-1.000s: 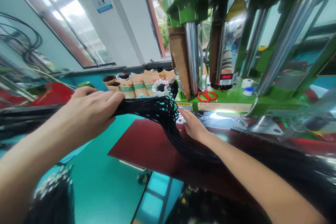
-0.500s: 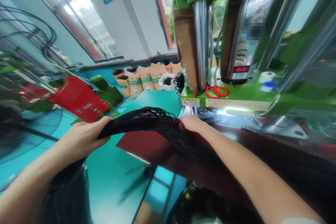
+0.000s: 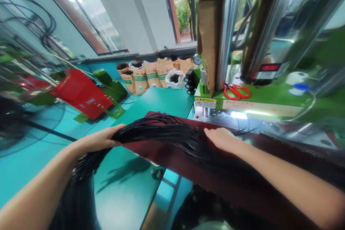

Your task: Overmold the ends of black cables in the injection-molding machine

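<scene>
In the head view, holds a bundle of black cables in the left hand, with the grip clamped round it. Has the right hand at the bundle too, further along; cannot tell the right grip's state, apart or closed on it. Arches the bundle between both hands, above the dark red surface. Shows red-handled scissors on the green machine base beyond the right hand, and paper sacks in the background
</scene>
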A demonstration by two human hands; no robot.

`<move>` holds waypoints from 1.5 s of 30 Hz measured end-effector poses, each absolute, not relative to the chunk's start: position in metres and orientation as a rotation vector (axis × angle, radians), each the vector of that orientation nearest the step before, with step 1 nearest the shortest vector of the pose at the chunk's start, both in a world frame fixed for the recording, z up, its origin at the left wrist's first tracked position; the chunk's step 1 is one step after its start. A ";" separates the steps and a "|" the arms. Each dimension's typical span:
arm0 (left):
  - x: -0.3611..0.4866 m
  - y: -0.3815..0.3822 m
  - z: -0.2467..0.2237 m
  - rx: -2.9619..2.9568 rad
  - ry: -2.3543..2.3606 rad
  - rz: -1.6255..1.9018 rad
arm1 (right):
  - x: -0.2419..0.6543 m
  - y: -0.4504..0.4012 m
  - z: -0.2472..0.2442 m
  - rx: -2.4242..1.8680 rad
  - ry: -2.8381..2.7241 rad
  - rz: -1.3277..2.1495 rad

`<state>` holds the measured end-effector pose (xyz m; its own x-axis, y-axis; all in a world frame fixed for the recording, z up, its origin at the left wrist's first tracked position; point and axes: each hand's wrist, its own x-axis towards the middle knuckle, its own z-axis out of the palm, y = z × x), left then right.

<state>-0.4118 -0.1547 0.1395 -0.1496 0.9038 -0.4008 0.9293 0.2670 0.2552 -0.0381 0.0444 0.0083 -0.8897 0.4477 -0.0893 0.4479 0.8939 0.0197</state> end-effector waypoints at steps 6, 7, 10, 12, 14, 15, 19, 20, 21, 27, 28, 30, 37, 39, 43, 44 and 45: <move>-0.408 -0.154 0.126 1.680 1.972 -0.040 | -0.080 0.037 0.029 0.687 3.101 -0.063; -0.407 -0.153 0.124 1.689 1.963 -0.032 | -0.097 0.036 0.037 0.635 3.169 -0.247; -0.405 -0.151 0.123 1.693 1.992 -0.052 | -0.153 0.031 0.057 0.473 3.313 -0.728; -0.407 -0.151 0.126 1.674 2.032 -0.099 | -0.185 0.030 0.061 0.404 3.233 -0.911; -0.411 -0.149 0.130 1.666 2.062 -0.144 | -0.208 0.031 0.059 0.269 3.019 -1.155; -0.415 -0.146 0.132 1.668 2.072 -0.172 | -0.215 0.032 0.056 0.188 2.893 -1.289; -0.434 -0.121 0.134 1.671 2.133 -0.364 | -0.231 0.040 0.040 0.028 2.567 -1.621; -0.439 -0.111 0.132 1.672 2.161 -0.436 | -0.234 0.042 0.036 0.033 2.553 -1.646; -0.444 -0.101 0.129 1.671 2.190 -0.518 | -0.236 0.044 0.033 0.046 2.556 -1.656; -0.464 -0.035 0.097 1.592 2.455 -0.768 | -0.248 0.050 0.013 0.169 2.545 -1.686; -0.465 -0.025 0.090 1.596 2.497 -0.766 | -0.250 0.051 0.009 0.222 2.564 -1.684; -0.467 -0.010 0.075 1.617 2.560 -0.739 | -0.254 0.052 0.000 0.383 2.652 -1.651; -0.462 -0.018 0.062 1.713 2.608 -0.390 | -0.256 0.053 -0.006 0.866 2.970 -1.170; -0.461 -0.052 0.072 1.769 2.494 -0.278 | -0.252 0.049 0.000 0.914 3.051 -1.017; -0.450 -0.149 0.073 1.743 2.150 -0.261 | -0.248 0.039 0.008 0.809 3.144 -0.899; -0.444 -0.171 0.065 1.669 2.244 -0.347 | -0.248 0.038 0.009 0.778 3.138 -0.915; -0.437 -0.189 0.054 1.615 2.347 -0.416 | -0.250 0.037 0.009 0.759 3.122 -0.946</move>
